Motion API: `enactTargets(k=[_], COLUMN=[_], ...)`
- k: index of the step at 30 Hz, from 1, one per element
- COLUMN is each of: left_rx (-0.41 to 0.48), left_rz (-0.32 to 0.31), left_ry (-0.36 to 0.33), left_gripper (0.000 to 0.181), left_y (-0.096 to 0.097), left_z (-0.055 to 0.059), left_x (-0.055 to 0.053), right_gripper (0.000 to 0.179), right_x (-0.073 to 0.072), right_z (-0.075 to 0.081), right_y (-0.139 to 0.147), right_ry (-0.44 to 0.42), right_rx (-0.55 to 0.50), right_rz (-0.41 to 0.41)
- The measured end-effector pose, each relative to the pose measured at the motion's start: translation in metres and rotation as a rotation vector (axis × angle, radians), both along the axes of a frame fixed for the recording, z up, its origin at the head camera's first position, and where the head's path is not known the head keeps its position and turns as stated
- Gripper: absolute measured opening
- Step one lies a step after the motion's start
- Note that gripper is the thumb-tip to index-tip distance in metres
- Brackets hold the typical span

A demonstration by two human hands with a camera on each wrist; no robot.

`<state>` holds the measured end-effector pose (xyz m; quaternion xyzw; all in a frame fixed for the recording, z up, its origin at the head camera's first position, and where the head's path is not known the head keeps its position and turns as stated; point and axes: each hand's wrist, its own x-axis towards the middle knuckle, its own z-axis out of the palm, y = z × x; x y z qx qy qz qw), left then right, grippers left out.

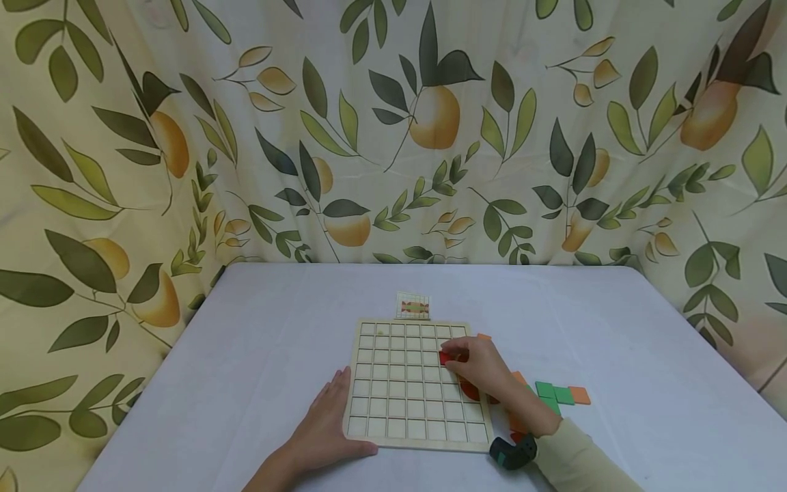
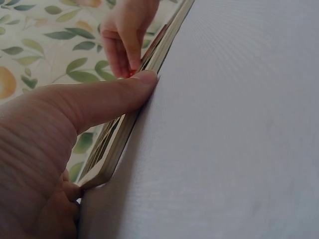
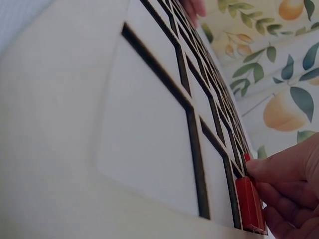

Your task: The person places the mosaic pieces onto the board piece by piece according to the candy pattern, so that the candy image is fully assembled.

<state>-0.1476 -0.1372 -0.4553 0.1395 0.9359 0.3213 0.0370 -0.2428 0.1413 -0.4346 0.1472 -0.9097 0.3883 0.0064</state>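
Note:
A pale wooden grid board [image 1: 393,383] with square cells lies on the table. My right hand [image 1: 476,362] is over its right side and pinches a small red tile [image 1: 445,358] between thumb and fingertips. In the right wrist view the tile's red edge [image 3: 247,157] shows at the fingertips, close to the grid bars. Nearer red pieces [image 3: 249,204] sit at the board's edge below that hand. My left hand [image 1: 322,420] rests against the board's near left corner, fingers straight along the left side. Its thumb [image 2: 119,94] presses the near edge.
A small card [image 1: 413,306] with a coloured grid pattern stands behind the board. Green tiles [image 1: 545,389] and an orange tile [image 1: 579,395] lie to the right, with more orange pieces partly hidden under the right forearm. A leaf-and-fruit patterned curtain [image 1: 393,137] hangs behind the table.

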Motion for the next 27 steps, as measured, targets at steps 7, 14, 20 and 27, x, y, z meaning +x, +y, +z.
enactTargets(k=[7,14,20,27], left_rx=[0.004,0.002,0.005,0.000], left_rz=[-0.002,-0.008,-0.008,-0.006], left_ry=[-0.003,-0.005,-0.006,0.020], left_gripper=[0.126,0.125,0.124,0.124], left_y=[0.001,0.002,0.000,-0.002], left_z=[0.001,0.000,-0.002,-0.006], left_x=[0.001,0.000,0.001,0.001], right_gripper=[0.025,0.026,0.027,0.026], right_x=[0.003,0.005,0.010,0.020], right_z=[-0.001,-0.001,0.001,0.002], right_y=[0.002,0.005,0.015,0.032], right_ry=[0.017,0.047,0.038,-0.024], right_rx=[-0.004,0.029,0.062,0.029], right_rz=[0.017,-0.004,-0.067,-0.120])
